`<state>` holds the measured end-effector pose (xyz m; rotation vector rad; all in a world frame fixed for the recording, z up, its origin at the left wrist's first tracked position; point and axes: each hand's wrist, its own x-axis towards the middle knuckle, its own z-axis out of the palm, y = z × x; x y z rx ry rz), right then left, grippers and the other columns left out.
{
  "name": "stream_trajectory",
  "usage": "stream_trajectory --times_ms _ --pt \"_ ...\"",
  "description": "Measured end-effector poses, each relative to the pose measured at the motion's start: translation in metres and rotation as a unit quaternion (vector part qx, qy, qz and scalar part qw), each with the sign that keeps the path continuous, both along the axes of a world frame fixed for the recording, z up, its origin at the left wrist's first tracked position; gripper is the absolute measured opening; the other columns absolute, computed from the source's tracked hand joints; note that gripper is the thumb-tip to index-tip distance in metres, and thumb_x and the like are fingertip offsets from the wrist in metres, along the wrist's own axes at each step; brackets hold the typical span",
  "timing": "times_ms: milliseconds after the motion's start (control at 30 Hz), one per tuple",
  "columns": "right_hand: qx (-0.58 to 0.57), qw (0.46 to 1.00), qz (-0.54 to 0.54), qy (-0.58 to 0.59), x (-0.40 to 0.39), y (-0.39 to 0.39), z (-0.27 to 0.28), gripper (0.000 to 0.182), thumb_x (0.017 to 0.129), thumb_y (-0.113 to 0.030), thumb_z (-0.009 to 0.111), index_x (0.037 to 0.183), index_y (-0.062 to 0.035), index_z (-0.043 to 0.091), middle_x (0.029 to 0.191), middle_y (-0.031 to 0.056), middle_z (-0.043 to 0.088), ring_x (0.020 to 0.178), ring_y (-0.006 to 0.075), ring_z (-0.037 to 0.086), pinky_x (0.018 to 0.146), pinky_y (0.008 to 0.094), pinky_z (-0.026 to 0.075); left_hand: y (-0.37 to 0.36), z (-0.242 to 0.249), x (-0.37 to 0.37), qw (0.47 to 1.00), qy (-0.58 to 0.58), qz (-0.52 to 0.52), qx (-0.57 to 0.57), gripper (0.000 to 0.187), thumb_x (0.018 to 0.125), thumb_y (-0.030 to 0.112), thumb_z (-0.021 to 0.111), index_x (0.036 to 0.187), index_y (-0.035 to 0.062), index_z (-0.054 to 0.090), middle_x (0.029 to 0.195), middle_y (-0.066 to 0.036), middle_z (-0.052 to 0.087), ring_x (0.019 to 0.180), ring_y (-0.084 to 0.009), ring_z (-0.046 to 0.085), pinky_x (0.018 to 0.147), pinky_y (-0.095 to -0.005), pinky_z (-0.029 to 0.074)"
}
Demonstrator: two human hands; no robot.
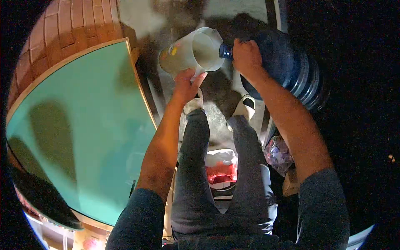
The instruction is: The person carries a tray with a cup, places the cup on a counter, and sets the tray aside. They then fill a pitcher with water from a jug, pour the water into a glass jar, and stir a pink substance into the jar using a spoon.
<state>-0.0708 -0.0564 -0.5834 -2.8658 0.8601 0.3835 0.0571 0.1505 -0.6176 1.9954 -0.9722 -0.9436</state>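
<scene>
My left hand (187,85) is closed on the handle of a translucent plastic pitcher (177,54) with a yellow-and-red print. The pitcher lies tilted, its wide mouth turned to the right. My right hand (246,57) grips a large blue water jug (283,62) near its neck. Tipped on its side, the jug has its blue mouth (225,51) at the pitcher's rim. Whether water is running between them I cannot make out. My right fingers partly hide the jug's neck.
A green board with a wooden edge (96,112) stands at the left, before a brick wall (62,25). Sandals (245,107) are on my feet on the grey floor. A red-and-white bag (221,168) sits between my legs, a clear plastic bag (278,153) at the right.
</scene>
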Motion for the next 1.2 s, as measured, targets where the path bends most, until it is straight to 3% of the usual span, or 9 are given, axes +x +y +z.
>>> stream_trajectory --times_ms 100,167,400,467,600,667,733,800,1200 --pt "-0.009 1.0 0.005 0.018 0.008 0.006 -0.025 0.023 0.07 -0.012 0.067 0.089 -0.0048 0.058 0.073 0.0131 0.066 0.072 0.0301 0.065 0.073 0.0384 0.045 0.004 -0.017 0.0 0.999 -0.045 -0.018 0.013 0.035 0.083 0.038 0.067 0.08 0.0033 0.063 0.081 -0.017 0.062 0.082 -0.0378 0.056 0.075 -0.0465 0.041" --pt "-0.003 1.0 0.012 0.024 0.012 0.011 -0.036 0.021 0.071 -0.012 0.067 0.089 -0.0051 0.058 0.074 0.0131 0.066 0.07 0.0296 0.065 0.073 0.0388 0.045 0.011 -0.028 -0.006 0.992 -0.117 0.033 -0.027 0.036 0.081 0.039 0.067 0.079 0.0038 0.062 0.082 -0.015 0.062 0.084 -0.0377 0.056 0.077 -0.0473 0.039" --pt "-0.018 0.997 0.015 0.079 0.033 0.024 -0.058 0.02 0.074 -0.014 0.067 0.09 -0.0027 0.06 0.076 0.0099 0.068 0.077 0.0263 0.069 0.077 0.0399 0.045 0.017 -0.026 0.0 0.996 -0.093 -0.014 0.007 0.039 0.081 0.044 0.066 0.084 0.006 0.064 0.09 -0.013 0.063 0.09 -0.0361 0.056 0.081 -0.0462 0.038" --pt "-0.003 0.996 -0.014 0.092 0.034 0.025 -0.091 0.02 0.075 -0.013 0.065 0.091 -0.0022 0.062 0.078 0.0092 0.068 0.078 0.0263 0.069 0.079 0.0403 0.045 0.011 -0.016 0.003 0.989 -0.105 -0.053 0.094 0.04 0.083 0.046 0.063 0.085 0.0065 0.064 0.093 -0.013 0.063 0.094 -0.0345 0.055 0.085 -0.0464 0.036" --pt "0.042 0.986 -0.001 0.162 0.045 0.032 -0.086 0.015 0.08 -0.012 0.06 0.092 -0.0044 0.066 0.084 0.0085 0.068 0.081 0.0262 0.069 0.082 0.0428 0.045 0.011 -0.012 -0.003 0.986 -0.159 -0.037 0.037 0.041 0.084 0.047 0.06 0.087 0.0057 0.063 0.095 -0.013 0.063 0.097 -0.0341 0.055 0.087 -0.0475 0.035" --pt "-0.004 0.991 -0.054 0.125 0.041 0.041 -0.141 0.014 0.082 -0.012 0.058 0.09 -0.0064 0.068 0.086 0.0086 0.068 0.083 0.0258 0.069 0.083 0.0436 0.044 0.013 -0.02 -0.001 0.981 -0.173 -0.071 0.058 0.042 0.085 0.047 0.059 0.091 0.0051 0.063 0.097 -0.014 0.063 0.097 -0.035 0.054 0.087 -0.0481 0.035" --pt "-0.048 0.989 -0.105 0.089 0.046 0.044 -0.135 0.014 0.083 -0.011 0.057 0.088 -0.0085 0.069 0.088 0.0087 0.068 0.085 0.0253 0.068 0.083 0.0445 0.044 0.013 -0.027 -0.001 0.979 -0.18 -0.076 0.061 0.042 0.085 0.047 0.059 0.092 0.0051 0.064 0.097 -0.014 0.063 0.098 -0.0353 0.054 0.087 -0.0481 0.035" --pt "-0.002 0.99 0.014 0.142 0.046 0.037 -0.116 0.015 0.083 -0.013 0.056 0.087 -0.0116 0.071 0.088 0.0086 0.068 0.087 0.0252 0.068 0.083 0.0459 0.044 0.013 -0.03 -0.002 0.978 -0.184 -0.08 0.063 0.043 0.085 0.046 0.059 0.094 0.0051 0.064 0.098 -0.014 0.063 0.098 -0.0357 0.055 0.087 -0.0481 0.035" --pt "0.024 0.981 0.014 0.193 0.05 0.04 -0.117 0.016 0.082 -0.012 0.058 0.084 -0.0132 0.073 0.084 0.0075 0.069 0.082 0.0244 0.068 0.079 0.0433 0.043 0.007 -0.042 0.0 0.984 -0.147 -0.085 0.056 0.042 0.084 0.046 0.061 0.098 0.0059 0.066 0.098 -0.013 0.064 0.098 -0.0332 0.056 0.087 -0.0474 0.035"
